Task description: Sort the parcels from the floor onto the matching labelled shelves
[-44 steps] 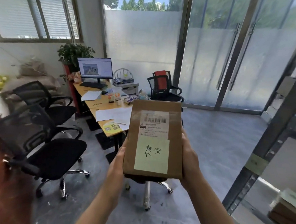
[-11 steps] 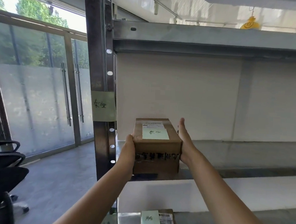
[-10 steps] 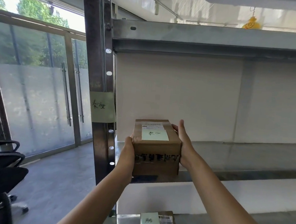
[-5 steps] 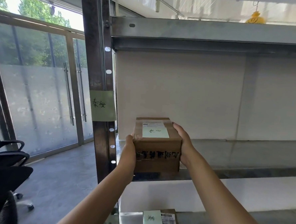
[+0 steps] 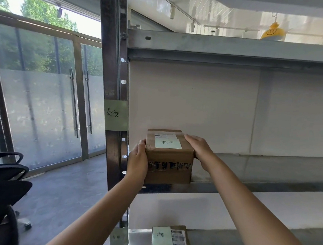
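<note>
The left hand (image 5: 137, 163) and right hand (image 5: 200, 151) clasped the parcel (image 5: 169, 157) between them, its base on the shelf (image 5: 247, 184), just right of the matching label (image 5: 116, 115) (presumably steadying it for release).

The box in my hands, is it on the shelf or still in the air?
On the shelf: the box sits flat at its front edge.

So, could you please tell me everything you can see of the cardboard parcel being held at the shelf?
The cardboard parcel is a small brown box, upright and level, its base resting on the front edge of the metal shelf. A white shipping label and a pale green handwritten note sit on top; dark printed tape bands the front. The left hand and right hand press its sides.
</note>
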Demonstrator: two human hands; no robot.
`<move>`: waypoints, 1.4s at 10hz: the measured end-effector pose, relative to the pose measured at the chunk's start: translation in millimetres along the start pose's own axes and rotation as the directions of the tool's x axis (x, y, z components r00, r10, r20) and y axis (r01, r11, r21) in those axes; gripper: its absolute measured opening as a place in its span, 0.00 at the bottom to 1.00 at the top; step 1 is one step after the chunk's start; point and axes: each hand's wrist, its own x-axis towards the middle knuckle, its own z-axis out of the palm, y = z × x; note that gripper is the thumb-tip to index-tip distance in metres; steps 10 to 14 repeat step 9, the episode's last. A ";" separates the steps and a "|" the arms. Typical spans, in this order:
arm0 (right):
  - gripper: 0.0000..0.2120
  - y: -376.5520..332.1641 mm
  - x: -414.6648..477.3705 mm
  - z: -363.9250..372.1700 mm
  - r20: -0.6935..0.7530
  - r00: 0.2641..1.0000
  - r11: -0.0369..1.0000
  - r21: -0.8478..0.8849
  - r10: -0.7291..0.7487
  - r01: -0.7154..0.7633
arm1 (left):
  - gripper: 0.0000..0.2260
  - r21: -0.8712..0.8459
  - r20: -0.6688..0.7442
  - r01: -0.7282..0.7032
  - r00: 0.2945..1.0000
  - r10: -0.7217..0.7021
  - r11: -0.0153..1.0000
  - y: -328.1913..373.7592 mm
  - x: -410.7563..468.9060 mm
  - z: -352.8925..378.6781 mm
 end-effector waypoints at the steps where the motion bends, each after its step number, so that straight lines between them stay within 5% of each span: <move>1: 0.20 -6.0 -10.8 -0.8 -0.028 0.998 0.995 -0.091 -0.050 0.047 | 0.20 0.027 0.044 0.008 0.999 -0.009 1.000 2.1 -4.4 -4.3; 4: 0.27 -12.2 -63.8 11.2 -0.005 0.980 0.924 -0.334 -0.196 0.184 | 0.22 0.113 0.081 -0.120 0.991 0.111 0.986 4.2 -34.3 -25.0; 5: 0.26 -12.3 -87.2 13.7 -0.028 0.977 0.914 -0.359 -0.212 0.188 | 0.22 0.117 0.108 -0.163 0.983 0.150 0.980 7.4 -50.5 -34.7; 6: 0.14 -8.0 -105.7 13.0 -0.076 0.980 0.919 -0.368 -0.183 0.143 | 0.22 0.131 0.132 -0.205 0.973 0.188 0.970 4.8 -66.1 -43.8; 7: 0.16 -0.4 -125.4 15.1 -0.124 0.978 0.916 -0.387 -0.166 0.106 | 0.20 0.116 0.211 -0.250 0.952 0.222 0.961 -5.4 -90.0 -50.3; 8: 0.27 3.2 -151.7 20.6 -0.194 0.973 0.918 -0.395 -0.124 0.038 | 0.19 0.140 0.276 -0.248 0.939 0.203 0.959 -28.0 -112.8 -49.7; 14: 0.29 12.1 -177.3 26.3 -0.211 0.969 0.907 -0.420 -0.128 0.028 | 0.22 0.150 0.314 -0.220 0.935 0.164 0.964 -43.9 -127.1 -47.1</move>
